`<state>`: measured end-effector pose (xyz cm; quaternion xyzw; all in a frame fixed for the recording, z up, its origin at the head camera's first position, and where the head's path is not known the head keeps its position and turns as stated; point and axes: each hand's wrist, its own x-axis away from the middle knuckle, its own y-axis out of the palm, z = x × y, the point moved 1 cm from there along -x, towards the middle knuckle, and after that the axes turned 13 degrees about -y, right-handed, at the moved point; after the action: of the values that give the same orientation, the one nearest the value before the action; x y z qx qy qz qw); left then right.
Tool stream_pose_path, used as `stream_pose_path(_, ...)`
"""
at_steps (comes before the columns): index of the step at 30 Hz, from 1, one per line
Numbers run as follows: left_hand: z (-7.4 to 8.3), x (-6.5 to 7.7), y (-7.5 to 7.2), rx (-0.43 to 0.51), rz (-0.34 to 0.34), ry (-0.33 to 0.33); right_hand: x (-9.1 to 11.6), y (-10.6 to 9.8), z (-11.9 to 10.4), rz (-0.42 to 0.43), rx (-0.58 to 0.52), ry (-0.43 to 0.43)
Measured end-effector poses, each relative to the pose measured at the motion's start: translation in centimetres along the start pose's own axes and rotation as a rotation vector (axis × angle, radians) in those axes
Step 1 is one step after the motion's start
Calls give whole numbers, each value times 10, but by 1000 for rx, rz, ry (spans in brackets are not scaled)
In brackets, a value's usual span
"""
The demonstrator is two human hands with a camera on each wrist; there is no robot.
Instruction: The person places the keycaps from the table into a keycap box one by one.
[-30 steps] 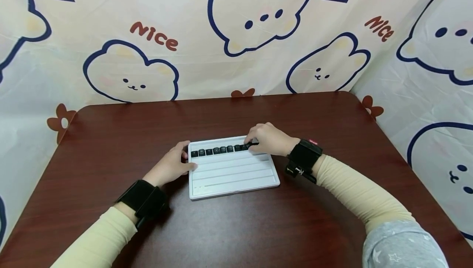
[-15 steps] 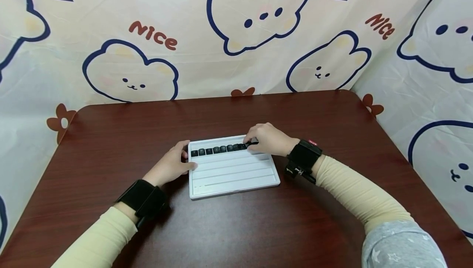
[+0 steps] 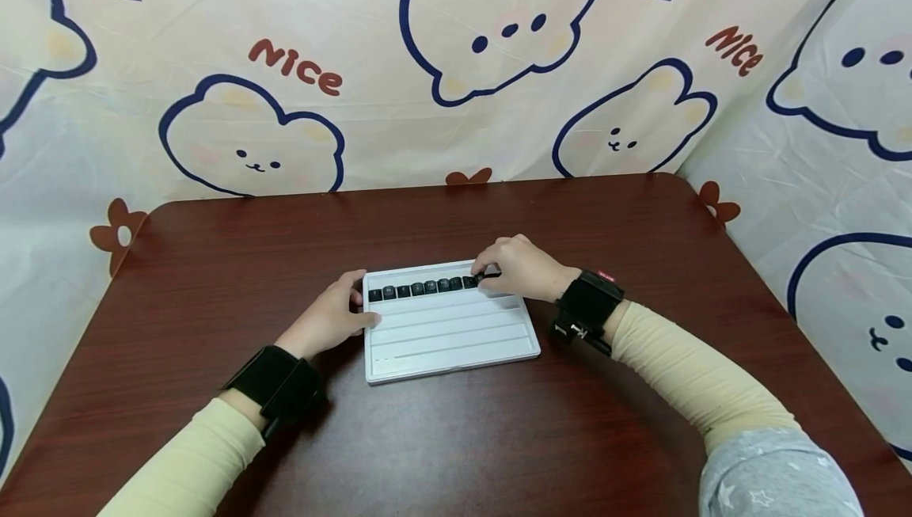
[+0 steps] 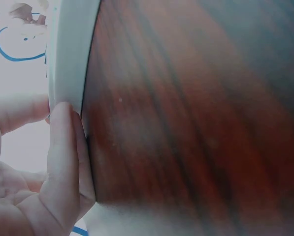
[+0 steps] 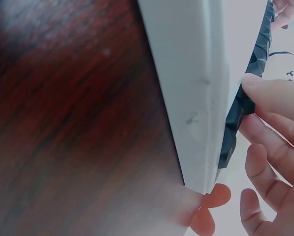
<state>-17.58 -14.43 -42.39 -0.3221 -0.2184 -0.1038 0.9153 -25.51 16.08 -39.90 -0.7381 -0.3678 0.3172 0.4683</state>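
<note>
A white tray (image 3: 449,343) with shallow ledges across it lies on the table. Along its far ledge runs a row of small black keycaps (image 3: 417,289). My left hand (image 3: 329,315) grips the tray's left edge, thumb over the top; in the left wrist view its fingers (image 4: 63,147) lie along the side wall. At the right end of the row, my right hand (image 3: 523,268) pinches a keycap (image 5: 245,101) between thumb and forefinger. Its other fingers are loosely bent beside the tray. One more black keycap (image 5: 228,152) sits nearer the tray's right end.
The dark red-brown wooden table (image 3: 456,454) extends around the tray on all sides. Behind and to the right hangs a white cloth (image 3: 385,137) printed with cartoon faces. Each wrist wears a black strap (image 3: 588,299) with a camera.
The right fingertips have shifted very slightly to the right along the row of keycaps. The left hand and the tray hold their places.
</note>
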Motion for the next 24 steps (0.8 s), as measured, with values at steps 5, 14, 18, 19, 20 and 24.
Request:
stream_pose_path(5, 1, 2, -1, 3, -4, -4, -2, 1, -1, -3, 26, -24)
stream_pose_path(14, 0, 1, 0, 4, -2, -3, -9, 3, -8, -38, 42, -21)
stream_pose_path(18, 0, 0, 0, 0, 2, -2, -11, 5, -9, -33, 57, -35)
stream_pose_path(19, 0, 0, 0, -1, 3, -1, -11, 5, -9, -33, 58, -36)
stream_pose_path(20, 0, 0, 0, -3, 4, 0, -11, 5, -10, -31, 57, -36)
stream_pose_path(24, 1, 0, 0, -8, 7, 2, -13, 5, -11, -33, 41, -31)
